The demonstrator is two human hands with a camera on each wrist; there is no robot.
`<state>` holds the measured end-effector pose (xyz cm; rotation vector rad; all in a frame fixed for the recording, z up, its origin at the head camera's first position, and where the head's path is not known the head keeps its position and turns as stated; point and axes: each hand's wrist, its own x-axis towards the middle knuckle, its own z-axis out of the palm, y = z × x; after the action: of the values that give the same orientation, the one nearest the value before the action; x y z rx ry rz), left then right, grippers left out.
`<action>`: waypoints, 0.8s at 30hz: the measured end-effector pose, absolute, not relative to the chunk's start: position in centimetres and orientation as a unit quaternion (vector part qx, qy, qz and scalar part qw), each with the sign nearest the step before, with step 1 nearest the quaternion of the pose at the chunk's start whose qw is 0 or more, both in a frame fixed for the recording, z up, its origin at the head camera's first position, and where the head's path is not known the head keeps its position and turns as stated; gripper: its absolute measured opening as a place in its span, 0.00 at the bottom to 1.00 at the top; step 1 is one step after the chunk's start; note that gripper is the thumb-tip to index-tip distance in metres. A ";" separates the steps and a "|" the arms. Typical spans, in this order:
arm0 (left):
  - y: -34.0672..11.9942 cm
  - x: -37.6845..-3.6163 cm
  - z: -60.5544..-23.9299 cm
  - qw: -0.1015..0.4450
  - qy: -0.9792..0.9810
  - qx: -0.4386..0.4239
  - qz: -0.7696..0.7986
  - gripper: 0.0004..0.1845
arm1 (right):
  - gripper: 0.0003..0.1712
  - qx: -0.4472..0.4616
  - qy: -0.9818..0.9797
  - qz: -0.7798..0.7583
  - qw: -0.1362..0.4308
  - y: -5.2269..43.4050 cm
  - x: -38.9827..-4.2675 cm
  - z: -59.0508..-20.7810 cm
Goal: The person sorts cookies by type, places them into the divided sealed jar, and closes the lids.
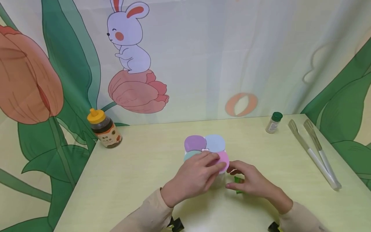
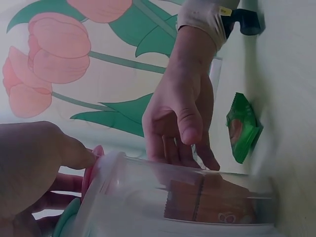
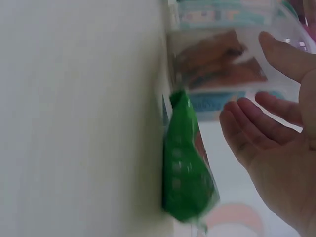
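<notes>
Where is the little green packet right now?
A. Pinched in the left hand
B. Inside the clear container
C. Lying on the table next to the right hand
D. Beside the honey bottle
C. The green packet lies on the table under the open right hand, outside the clear container.

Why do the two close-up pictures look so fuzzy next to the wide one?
In the head view, light is soft and even and most things are sharp, with a faint shadow under the hands. In the left wrist view, the left hand and the clear container sit too near, so they blur. In the right wrist view, the green packet is smeared and the table is washed out.
</notes>
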<state>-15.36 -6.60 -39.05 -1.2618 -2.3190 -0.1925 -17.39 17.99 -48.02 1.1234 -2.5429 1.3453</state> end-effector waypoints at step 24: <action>-9.1 -16.6 -38.8 0.145 -0.824 -0.498 -0.230 0.17 | 0.46 0.249 -0.848 0.456 0.110 13.7 -16.0 -48.3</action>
<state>-16.59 -9.12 -38.83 -1.4332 -2.3722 -0.6627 -16.00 13.68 -48.26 0.7307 -2.4915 1.3404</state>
